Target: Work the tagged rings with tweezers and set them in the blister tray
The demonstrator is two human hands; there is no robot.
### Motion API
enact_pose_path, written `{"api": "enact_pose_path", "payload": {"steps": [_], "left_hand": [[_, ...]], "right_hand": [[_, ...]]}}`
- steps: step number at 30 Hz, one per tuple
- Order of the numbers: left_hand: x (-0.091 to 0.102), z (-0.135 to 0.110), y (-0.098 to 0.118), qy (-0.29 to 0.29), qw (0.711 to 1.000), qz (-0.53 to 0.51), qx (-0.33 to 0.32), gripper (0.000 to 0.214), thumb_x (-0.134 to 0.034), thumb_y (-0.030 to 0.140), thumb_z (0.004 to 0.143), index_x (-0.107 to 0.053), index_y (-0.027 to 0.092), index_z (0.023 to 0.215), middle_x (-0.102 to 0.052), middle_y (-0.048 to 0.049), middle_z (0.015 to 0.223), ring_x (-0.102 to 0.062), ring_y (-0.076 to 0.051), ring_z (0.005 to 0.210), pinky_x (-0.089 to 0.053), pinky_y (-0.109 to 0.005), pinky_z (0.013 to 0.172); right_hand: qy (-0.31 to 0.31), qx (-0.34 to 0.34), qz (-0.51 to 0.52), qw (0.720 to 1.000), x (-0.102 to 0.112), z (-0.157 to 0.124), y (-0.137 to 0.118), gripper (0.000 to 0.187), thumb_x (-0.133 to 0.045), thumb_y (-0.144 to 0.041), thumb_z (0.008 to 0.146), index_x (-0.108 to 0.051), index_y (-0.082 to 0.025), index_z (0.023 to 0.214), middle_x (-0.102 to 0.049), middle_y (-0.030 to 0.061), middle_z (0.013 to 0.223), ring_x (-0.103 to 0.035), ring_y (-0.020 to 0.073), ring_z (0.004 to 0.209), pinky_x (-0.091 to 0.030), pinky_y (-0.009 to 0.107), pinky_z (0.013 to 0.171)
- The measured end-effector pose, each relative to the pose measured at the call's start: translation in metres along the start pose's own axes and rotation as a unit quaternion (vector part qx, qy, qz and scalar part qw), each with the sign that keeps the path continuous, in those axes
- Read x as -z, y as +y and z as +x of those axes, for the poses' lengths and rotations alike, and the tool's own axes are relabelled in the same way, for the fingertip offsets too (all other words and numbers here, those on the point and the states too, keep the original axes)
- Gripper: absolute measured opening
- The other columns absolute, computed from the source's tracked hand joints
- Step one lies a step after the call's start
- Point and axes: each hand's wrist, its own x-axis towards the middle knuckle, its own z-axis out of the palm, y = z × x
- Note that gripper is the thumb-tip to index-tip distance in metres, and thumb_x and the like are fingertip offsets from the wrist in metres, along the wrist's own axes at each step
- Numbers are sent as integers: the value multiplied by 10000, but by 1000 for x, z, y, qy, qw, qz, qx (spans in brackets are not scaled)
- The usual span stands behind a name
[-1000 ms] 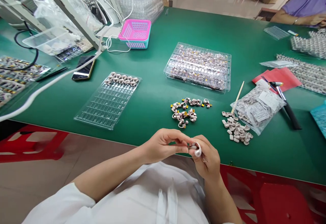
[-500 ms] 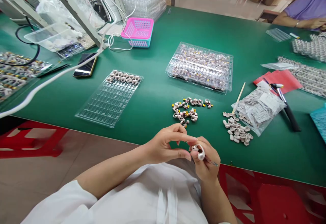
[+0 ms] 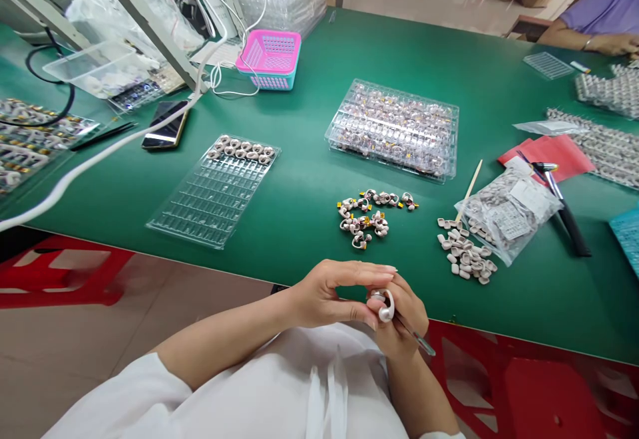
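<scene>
My right hand (image 3: 407,312) is closed around a pale clip-on earphone (image 3: 386,311) with a curved band and a round ball end. Thin metal tweezers (image 3: 422,342) stick out below the same hand, pointing toward my body. My left hand (image 3: 324,292) curls in from the other side, its thumb against the earphone and its long fingers resting across the right fingertips. Just beyond lies a loose group of similar earphones (image 3: 360,225) with yellow tabs. To their right is a heap of small pale caps (image 3: 466,256).
A clear tray (image 3: 200,203) holds earphones in its far rows. Farther back are filled stacked trays (image 3: 394,130), a pink basket (image 3: 269,53) and a phone (image 3: 164,125). On the right lie a bag of caps (image 3: 509,209), a black-handled tool (image 3: 569,219) and a co-worker's arm (image 3: 574,34).
My left fingers have straightened and slid farther over the right hand. The earphone has tilted and dropped slightly toward me, and more of the tweezers shows below my right hand.
</scene>
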Motion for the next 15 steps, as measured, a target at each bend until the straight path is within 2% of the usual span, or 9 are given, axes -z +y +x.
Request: {"api": "enact_pose_path", "payload": {"steps": [5,8,12,15], "left_hand": [[0,-1,2,-4,1000,-17,-12,612,-804,153,774,-616,245,1350,-649,-161,1327,-604,-296,1263,-481,-409,1086],[0,-1,3,-6,1000,-16,-20,646,-791,131,784,-582,253,1383,-610,-163,1377,-594,-296,1275,-476,-407,1088],[0,-3,1,1,1000,-2,0,726,-821,161,754,-542,237,1419,-600,-168,1391,-596,-306,1271,-507,-373,1049],[-1,-5,0,2,1000,-15,11,672,-798,161,778,-561,228,1403,-602,-174,1385,-603,-306,1262,-515,-367,1039]], "right_hand": [[-2,-12,34,999,-1,-1,0,215,-629,-235,888,-708,-236,1088,-712,69,858,-676,199,681,-570,323,600],[-7,-13,19,1000,0,0,-2,209,-633,-246,887,-708,-239,1082,-727,75,877,-697,214,707,-584,332,611],[-3,-3,-17,1000,-1,3,-4,176,-647,-253,882,-710,-245,1046,-748,74,916,-725,227,766,-607,336,650],[4,-4,-17,1000,-2,3,-5,179,-658,-242,876,-716,-250,1045,-750,70,918,-716,205,711,-601,312,611]]}}
